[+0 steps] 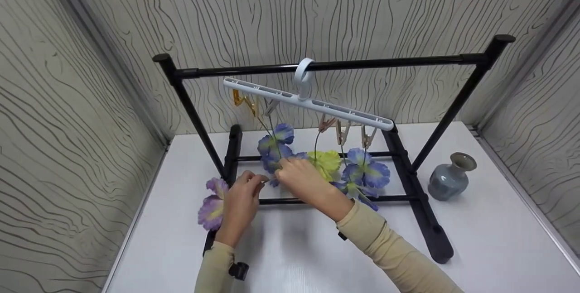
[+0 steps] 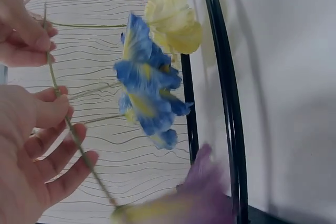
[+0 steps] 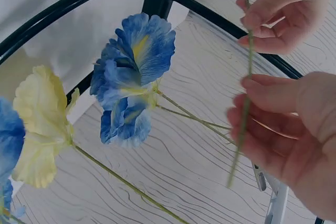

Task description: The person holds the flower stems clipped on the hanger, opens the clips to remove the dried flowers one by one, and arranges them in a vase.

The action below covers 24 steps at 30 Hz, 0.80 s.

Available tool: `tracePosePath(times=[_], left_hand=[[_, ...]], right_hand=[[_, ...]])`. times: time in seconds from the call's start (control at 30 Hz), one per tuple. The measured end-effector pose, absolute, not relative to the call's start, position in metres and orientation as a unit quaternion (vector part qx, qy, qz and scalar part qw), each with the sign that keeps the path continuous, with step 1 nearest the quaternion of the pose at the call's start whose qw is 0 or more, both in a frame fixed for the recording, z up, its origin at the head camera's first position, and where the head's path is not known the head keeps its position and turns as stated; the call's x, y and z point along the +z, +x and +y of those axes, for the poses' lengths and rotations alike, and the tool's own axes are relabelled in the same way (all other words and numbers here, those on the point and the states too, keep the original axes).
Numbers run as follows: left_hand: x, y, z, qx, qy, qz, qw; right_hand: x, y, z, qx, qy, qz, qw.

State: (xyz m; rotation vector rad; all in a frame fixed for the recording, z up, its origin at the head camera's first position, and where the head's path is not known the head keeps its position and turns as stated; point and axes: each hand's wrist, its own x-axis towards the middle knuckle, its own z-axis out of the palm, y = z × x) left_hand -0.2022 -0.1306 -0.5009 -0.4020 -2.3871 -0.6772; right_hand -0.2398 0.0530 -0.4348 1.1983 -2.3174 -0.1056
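Observation:
A purple artificial iris (image 1: pixel 212 209) hangs low at the left, its flower blurred in the left wrist view. My left hand (image 1: pixel 242 202) pinches its green stem (image 2: pixel 90 169) between thumb and forefinger, the other fingers spread loosely behind. Further up the same stem, near its bare end, my right hand (image 3: pixel 294 135) also pinches it. Just past both hands, blue irises (image 2: pixel 149 87) dangle by their stems. Clothespins, among them an orange one (image 1: pixel 236 98) and a pink one (image 1: pixel 325 123), hang from a pale blue hanger (image 1: pixel 276 96) above the hands.
The hanger hooks over the rail of a black rack (image 1: pixel 385 63) standing on the white table (image 1: pixel 149 238). To the right hang a yellow flower (image 1: pixel 324 164) and more blue irises (image 1: pixel 364 173). A grey-blue vase (image 1: pixel 448 180) stands outside the rack's right foot.

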Motion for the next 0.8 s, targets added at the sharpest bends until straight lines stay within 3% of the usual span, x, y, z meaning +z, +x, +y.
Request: tracePosePath(times=[0.27, 0.5, 0.8], left_hand=[[-0.500, -0.205, -0.125, -0.226, -0.164, -0.894, 0.349], [-0.499, -0.207, -0.122, -0.226, -0.159, -0.879, 0.389], [-0.501, -0.205, -0.117, -0.294, -0.137, -0.857, 0.401]], right_hand=[[-0.437, -0.239, 0.063, 0.040, 0.438, -0.888, 0.135], [-0.439, -0.242, 0.074, 0.066, 0.413, -0.900, 0.124], [-0.445, -0.246, 0.085, 0.136, 0.414, -0.894, 0.109]])
